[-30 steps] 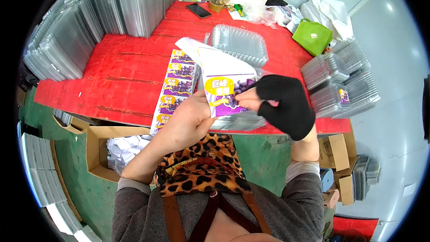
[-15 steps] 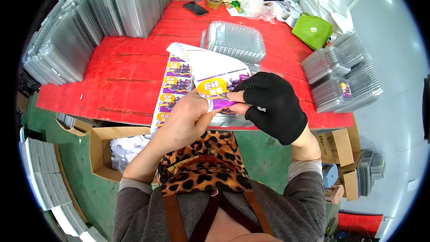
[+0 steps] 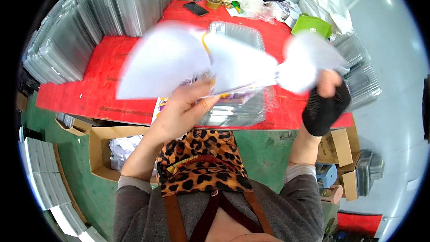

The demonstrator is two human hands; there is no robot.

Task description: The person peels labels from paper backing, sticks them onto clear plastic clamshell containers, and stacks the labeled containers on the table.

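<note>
My left hand, bare, pinches the lower edge of a white-backed label sheet over the red table. My right hand, in a black fingerless glove, is out to the right with its fingers closed on a blurred white paper piece. Whether this piece is still joined to the sheet is too blurred to tell. Under the sheet stand clear plastic containers, and part of the printed grape labels shows beside my left hand.
Tall stacks of clear lids stand at the left. Clear containers and a green bag are at the right. A phone and a tape roll lie at the back. An open box holds paper scraps below the table edge.
My right hand has swung right, away from my left hand, pulling white paper with it. The sheet in my left hand has flared out, its white back now showing.
</note>
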